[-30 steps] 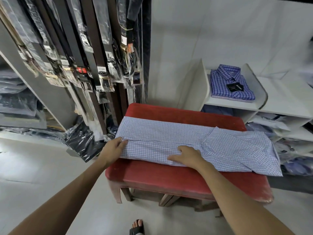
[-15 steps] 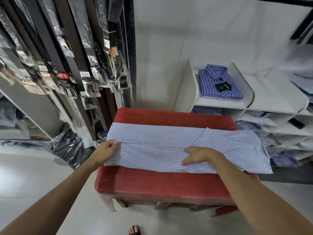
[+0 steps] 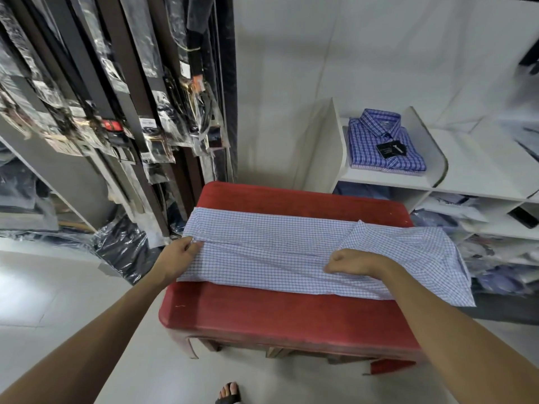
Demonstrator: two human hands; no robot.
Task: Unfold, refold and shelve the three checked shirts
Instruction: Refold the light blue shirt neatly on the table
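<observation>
While the pale checked shirt (image 3: 271, 252) lies lengthwise left to right across the red bench (image 3: 291, 316) at frame centre, the left hand (image 3: 181, 253) pinches its left end and the right hand (image 3: 351, 262) grips cloth curled at mid-length, nearer the collar end at right.

A: What lies on the red bench (image 3: 280, 313)?
B: A light checked shirt (image 3: 271, 252), folded into a long strip across the cushion, its right end hanging past the edge.
A: And the hands?
B: The left hand (image 3: 182, 253) pinches the strip's left end; the right hand (image 3: 353, 262), fingers curled, grips the cloth near the folded sleeve.
A: Behind?
B: A folded blue checked shirt (image 3: 382, 141) on the white shelf (image 3: 478, 173); bagged belts (image 3: 116, 91) hang left.
</observation>
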